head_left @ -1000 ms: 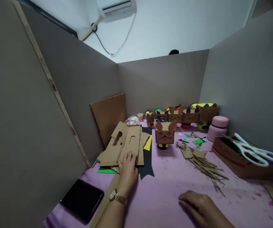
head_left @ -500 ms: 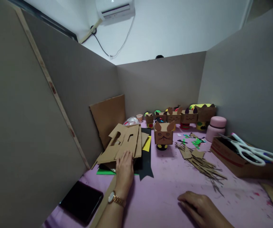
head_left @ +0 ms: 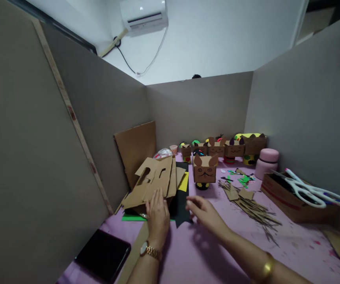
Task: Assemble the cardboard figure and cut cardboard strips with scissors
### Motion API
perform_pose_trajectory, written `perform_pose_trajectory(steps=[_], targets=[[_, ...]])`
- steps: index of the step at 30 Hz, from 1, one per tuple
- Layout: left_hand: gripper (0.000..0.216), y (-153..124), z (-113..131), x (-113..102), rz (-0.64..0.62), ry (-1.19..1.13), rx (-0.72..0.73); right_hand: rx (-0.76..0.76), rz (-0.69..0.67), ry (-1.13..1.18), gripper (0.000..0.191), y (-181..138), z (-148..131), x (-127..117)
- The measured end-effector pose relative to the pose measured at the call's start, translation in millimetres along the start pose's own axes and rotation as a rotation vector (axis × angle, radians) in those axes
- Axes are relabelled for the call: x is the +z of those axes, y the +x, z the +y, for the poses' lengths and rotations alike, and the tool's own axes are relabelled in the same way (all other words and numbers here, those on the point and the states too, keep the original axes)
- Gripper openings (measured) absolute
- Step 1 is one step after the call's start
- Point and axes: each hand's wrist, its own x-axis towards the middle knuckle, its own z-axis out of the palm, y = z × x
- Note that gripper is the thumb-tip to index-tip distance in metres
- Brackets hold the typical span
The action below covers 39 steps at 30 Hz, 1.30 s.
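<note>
My left hand [head_left: 158, 213], a gold watch on its wrist, lifts the near edge of a stack of cut brown cardboard pieces [head_left: 155, 181], fingers under and against it. Under the stack lie black paper [head_left: 182, 201], yellow paper [head_left: 184, 182] and green paper [head_left: 131, 217]. My right hand [head_left: 204, 213] hovers open just right of the black paper, fingers spread toward the stack. A cardboard box figure with ears and a drawn face [head_left: 204, 170] stands behind it.
A dark tablet [head_left: 103, 254] lies at the near left. Cardboard strips and scraps [head_left: 253, 207] lie to the right. A box with white scissors [head_left: 303, 193], a pink bottle [head_left: 266, 162] and a row of box figures [head_left: 226, 148] line the back. Grey partitions enclose the pink table [head_left: 217, 252].
My right hand has left the table near its front edge and reached forward and left toward the black paper. My left hand has tilted the cardboard stack up.
</note>
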Motion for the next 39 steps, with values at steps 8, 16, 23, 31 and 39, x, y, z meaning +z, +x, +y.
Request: perform_pose_trajectory(steps=[8, 16, 23, 31, 39], targets=[[0.046, -0.7, -1.9, -1.9, -0.008, -0.03, -0.032, 0.241, -0.017, 0.209, 0.027, 89.2, 6.5, 66.6], [0.049, 5.2, -4.0, -7.2, 0.097, -0.087, -0.148, -0.067, -0.059, 0.284, 0.024, 73.9, 4.6, 73.4], [0.036, 10.6, -25.9, -17.3, 0.292, -0.247, -0.227, -0.235, -0.082, 0.246, 0.019, 76.7, -3.6, 63.4], [0.039, 9.8, -28.1, -26.5, 0.497, -0.35, -0.308, -0.363, 0.067, 0.198, 0.028, 73.5, -8.8, 41.5], [0.041, 9.3, -29.4, -26.8, 0.539, -0.407, -0.307, -0.509, 0.238, 0.072, 0.035, 49.9, -32.4, 23.8]])
